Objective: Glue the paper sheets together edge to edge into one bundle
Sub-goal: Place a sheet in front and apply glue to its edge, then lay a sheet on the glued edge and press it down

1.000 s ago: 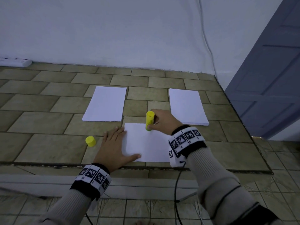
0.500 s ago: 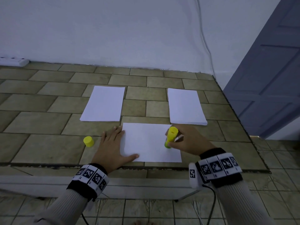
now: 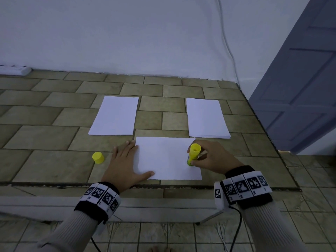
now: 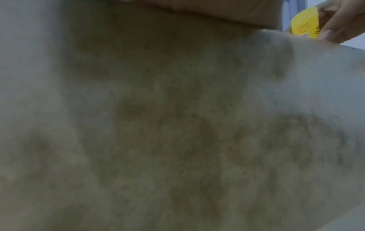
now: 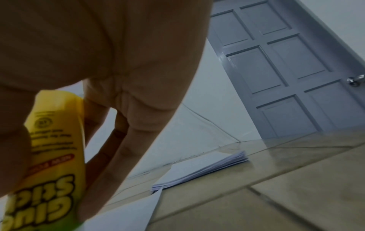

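A single white sheet [image 3: 165, 157] lies on the tiled ledge [image 3: 45, 160] in front of me. My left hand [image 3: 125, 160] lies flat, fingers straight, pressing the sheet's left edge. My right hand [image 3: 209, 158] grips a yellow glue stick [image 3: 193, 154], tip down on the sheet near its right edge; the same glue stick [image 5: 53, 156] fills the lower left of the right wrist view. The stick's yellow cap [image 3: 98, 157] stands on the tiles left of my left hand. Two paper stacks lie behind: the left stack [image 3: 114, 116] and the right stack [image 3: 206, 118].
The ledge ends at a white wall [image 3: 145, 37] behind and drops off at the front and right. A grey-blue door [image 3: 300, 88] stands at the right. A white power strip [image 3: 14, 70] lies far left by the wall. The left wrist view is mostly a blur.
My right hand carried the glue stick from the sheet's top edge across to its right side and down toward me. The left hand stayed pressing the sheet.
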The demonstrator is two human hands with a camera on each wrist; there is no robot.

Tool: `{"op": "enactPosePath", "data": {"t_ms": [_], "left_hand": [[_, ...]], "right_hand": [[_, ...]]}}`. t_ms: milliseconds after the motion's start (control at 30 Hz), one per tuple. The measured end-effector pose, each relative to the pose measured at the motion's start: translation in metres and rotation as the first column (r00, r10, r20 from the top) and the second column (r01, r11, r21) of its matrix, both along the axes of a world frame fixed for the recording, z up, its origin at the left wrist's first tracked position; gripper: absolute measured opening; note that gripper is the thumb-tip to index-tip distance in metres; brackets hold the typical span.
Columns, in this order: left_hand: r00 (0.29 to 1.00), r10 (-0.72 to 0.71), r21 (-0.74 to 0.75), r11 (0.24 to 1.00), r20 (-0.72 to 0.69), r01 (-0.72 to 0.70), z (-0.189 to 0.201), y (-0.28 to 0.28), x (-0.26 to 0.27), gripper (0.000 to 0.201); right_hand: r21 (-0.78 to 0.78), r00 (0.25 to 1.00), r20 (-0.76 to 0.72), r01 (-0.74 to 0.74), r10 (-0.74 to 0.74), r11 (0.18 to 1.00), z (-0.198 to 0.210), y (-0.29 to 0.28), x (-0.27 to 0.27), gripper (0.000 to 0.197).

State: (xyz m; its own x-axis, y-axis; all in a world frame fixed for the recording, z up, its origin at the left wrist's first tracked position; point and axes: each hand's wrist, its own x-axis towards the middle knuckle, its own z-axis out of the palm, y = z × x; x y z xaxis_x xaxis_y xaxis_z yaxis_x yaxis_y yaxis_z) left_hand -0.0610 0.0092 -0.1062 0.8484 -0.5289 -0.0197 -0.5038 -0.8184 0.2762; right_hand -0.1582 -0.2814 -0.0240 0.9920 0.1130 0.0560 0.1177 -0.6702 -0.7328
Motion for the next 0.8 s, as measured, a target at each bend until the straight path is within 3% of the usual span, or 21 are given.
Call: {"op": "enactPosePath", "data": {"t_ms": [400, 567, 700, 800], "left_hand": [[1.000, 0.002, 0.008, 1.000, -0.010, -0.002, 0.001, -0.001, 0.000, 0.136], [1.000, 0.007, -0.029, 1.000, -0.010, -0.007, -0.002, 0.001, 0.001, 0.134], [1.000, 0.002, -0.025, 1.000, -0.008, -0.002, -0.001, 0.000, 0.001, 0.134], [1.000, 0.006, -0.035, 0.999, -0.010, -0.006, -0.001, 0.000, 0.001, 0.135]], "right_hand": [[-0.132, 0.981, 0.016, 0.196, -0.196, 0.972, 0.001, -0.020, 0.067, 0.017], [-0.171, 0.951, -0.001, 0.305, -0.309, 0.937, 0.006, -0.018, 0.058, 0.039], [-0.366, 0.898, -0.061, 0.385, -0.435, 0.847, 0.004, -0.027, 0.042, 0.038], [-0.540, 0.888, -0.164, 0.284, -0.430, 0.792, -0.001, -0.026, 0.030, 0.031]]}}
